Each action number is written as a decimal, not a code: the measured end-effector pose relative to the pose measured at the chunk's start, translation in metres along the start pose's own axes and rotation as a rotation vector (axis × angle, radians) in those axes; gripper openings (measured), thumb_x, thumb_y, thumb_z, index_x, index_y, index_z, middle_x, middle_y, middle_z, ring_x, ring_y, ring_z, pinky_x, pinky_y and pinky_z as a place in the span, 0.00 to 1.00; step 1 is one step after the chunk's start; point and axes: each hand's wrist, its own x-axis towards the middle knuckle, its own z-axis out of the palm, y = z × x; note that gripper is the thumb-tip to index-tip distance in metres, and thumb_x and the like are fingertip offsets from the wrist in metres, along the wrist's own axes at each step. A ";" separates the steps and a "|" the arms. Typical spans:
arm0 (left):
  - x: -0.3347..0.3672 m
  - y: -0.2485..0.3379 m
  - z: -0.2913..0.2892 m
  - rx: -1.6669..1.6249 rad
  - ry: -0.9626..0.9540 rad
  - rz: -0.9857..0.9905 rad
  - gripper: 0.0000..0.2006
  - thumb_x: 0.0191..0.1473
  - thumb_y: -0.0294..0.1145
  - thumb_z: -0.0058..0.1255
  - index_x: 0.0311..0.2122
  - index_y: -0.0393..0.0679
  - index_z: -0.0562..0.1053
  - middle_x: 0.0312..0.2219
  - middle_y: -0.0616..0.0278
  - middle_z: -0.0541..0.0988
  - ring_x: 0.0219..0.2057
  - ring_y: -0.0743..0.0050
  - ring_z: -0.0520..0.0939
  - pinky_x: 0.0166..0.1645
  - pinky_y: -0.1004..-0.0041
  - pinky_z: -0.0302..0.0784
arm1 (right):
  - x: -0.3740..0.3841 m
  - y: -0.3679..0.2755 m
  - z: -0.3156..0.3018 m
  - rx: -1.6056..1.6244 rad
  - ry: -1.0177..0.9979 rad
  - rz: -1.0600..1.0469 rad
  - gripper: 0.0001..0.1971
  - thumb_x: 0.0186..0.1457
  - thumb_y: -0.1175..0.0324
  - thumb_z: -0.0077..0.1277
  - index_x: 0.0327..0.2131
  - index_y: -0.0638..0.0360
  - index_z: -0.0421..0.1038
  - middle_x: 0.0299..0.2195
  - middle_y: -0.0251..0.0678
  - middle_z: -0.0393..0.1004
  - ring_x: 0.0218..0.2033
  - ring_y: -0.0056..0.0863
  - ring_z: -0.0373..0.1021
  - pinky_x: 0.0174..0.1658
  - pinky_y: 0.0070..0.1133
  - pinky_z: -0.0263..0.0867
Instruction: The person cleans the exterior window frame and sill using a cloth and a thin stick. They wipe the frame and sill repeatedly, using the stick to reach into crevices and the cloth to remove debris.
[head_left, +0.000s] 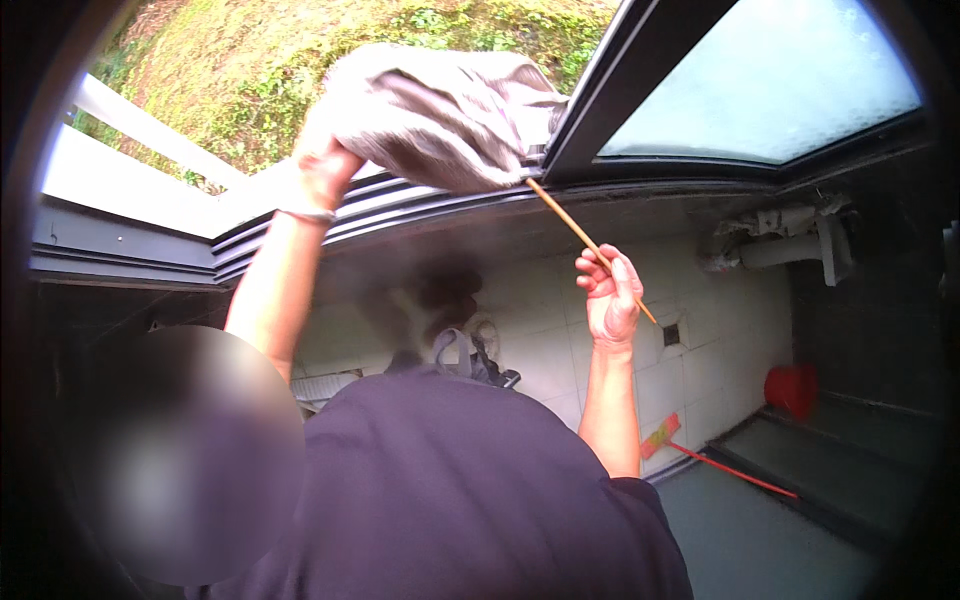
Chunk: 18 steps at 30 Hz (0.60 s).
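Observation:
My left hand (328,172) is raised at the window, its fingers closed on a grey-and-white striped cloth (440,120). The cloth bunches over the window's dark sliding track (370,212) and hangs partly out in the opening. In my right hand (611,295) is a thin wooden stick (566,219), slanting up and to the left. The stick's upper end meets the lower right edge of the cloth beside the track; whether its tip goes into the track is hidden. Its lower end sticks out past my wrist.
A frosted glass pane (760,85) in a dark frame stands at the upper right. Below are a white pipe (780,250), a floor drain (672,334), a red bucket (791,390) and a red-handled broom (730,468). Greenery (230,90) shows outside.

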 end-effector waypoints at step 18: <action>-0.049 -0.081 -0.057 0.426 0.510 -0.016 0.11 0.58 0.26 0.51 0.46 0.39 0.70 0.41 0.60 0.77 0.42 0.72 0.78 0.48 0.70 0.76 | 0.068 -0.063 0.127 -1.024 -0.098 -0.701 0.21 0.65 0.64 0.38 0.21 0.64 0.70 0.14 0.31 0.68 0.14 0.16 0.64 0.18 0.16 0.59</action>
